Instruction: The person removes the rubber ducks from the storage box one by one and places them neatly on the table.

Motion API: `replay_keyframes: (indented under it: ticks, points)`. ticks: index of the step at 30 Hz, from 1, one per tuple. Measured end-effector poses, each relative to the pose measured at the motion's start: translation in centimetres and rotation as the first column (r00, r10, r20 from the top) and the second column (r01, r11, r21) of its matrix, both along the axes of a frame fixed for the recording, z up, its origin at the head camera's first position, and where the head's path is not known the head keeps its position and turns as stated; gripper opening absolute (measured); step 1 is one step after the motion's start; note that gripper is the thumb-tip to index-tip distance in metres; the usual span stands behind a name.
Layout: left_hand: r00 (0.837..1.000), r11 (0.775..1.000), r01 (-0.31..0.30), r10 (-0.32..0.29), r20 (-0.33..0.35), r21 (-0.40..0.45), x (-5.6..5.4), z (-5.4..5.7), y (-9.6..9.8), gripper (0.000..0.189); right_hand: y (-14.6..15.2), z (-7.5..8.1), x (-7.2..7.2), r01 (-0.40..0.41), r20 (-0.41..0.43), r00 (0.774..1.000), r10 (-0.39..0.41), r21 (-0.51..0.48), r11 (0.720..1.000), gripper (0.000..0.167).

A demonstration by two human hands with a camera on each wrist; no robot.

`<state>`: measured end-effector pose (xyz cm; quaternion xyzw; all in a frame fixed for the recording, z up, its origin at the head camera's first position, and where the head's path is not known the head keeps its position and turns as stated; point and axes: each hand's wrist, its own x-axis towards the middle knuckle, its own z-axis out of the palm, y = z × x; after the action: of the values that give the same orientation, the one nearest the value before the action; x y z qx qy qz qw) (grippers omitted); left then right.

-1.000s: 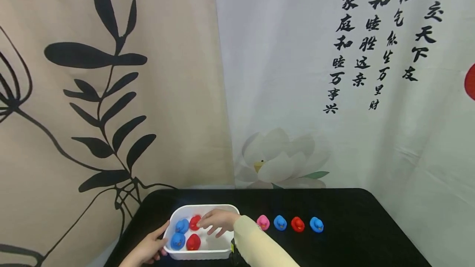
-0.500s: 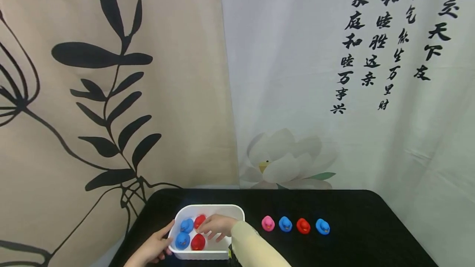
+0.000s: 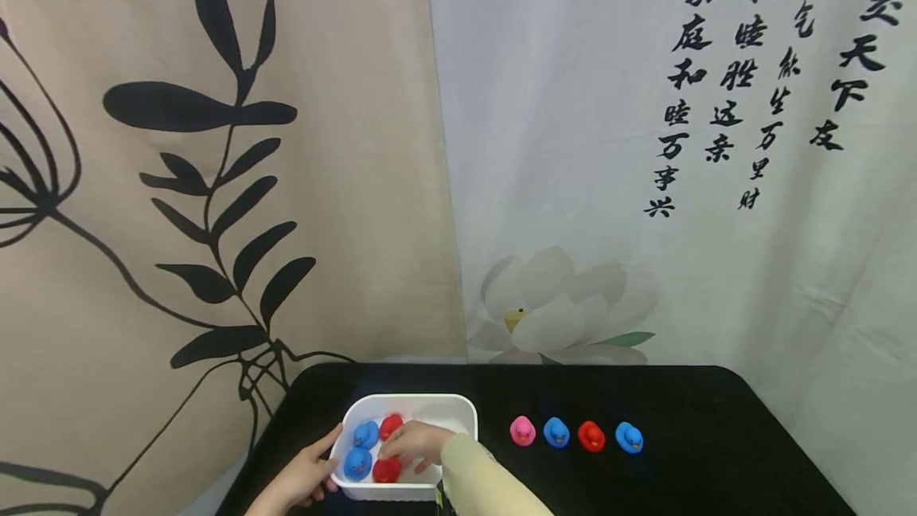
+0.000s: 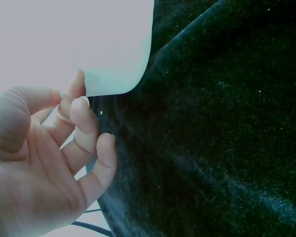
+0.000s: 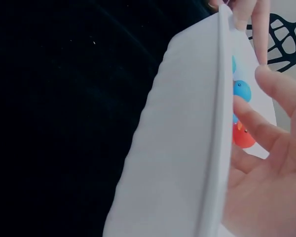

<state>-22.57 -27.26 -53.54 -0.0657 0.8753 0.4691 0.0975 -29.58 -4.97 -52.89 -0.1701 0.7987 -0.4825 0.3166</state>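
Note:
A white plastic tub (image 3: 387, 493) stands at the left of the black table with two blue rubber ducks (image 3: 357, 464) and two red ones inside. My left hand (image 3: 304, 470) pinches the tub's left side between thumb and fingers; the left wrist view shows the grip at the tub's corner (image 4: 121, 74). My right hand (image 3: 417, 442) reaches down into the tub, its fingertips by the front red duck (image 3: 388, 471). In the right wrist view its thumb and fingers are apart, with a red duck (image 5: 243, 137) beyond them. The back red duck (image 3: 391, 425) lies above this hand.
To the right of the tub, a row of rubber ducks sits on the black cloth: pink (image 3: 522, 431), blue (image 3: 556, 432), red (image 3: 591, 436) and blue (image 3: 630, 438). A printed curtain (image 3: 358, 181) hangs behind the table (image 3: 702, 460).
My right hand has lowered inside the tub toward the front red duck, its fingers now covering part of that duck. The left hand keeps its hold; the head view has shifted slightly.

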Motion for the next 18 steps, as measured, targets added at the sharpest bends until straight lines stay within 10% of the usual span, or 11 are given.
replay_keyframes:
  ticks: [18]
  points:
    - [0.999,0.999,0.021,-0.02,-0.027,0.035,0.3,0.1,0.1,0.059,-1.4,-1.4,0.6,0.067,-0.227,0.973,-0.035,0.137,0.988,0.009]
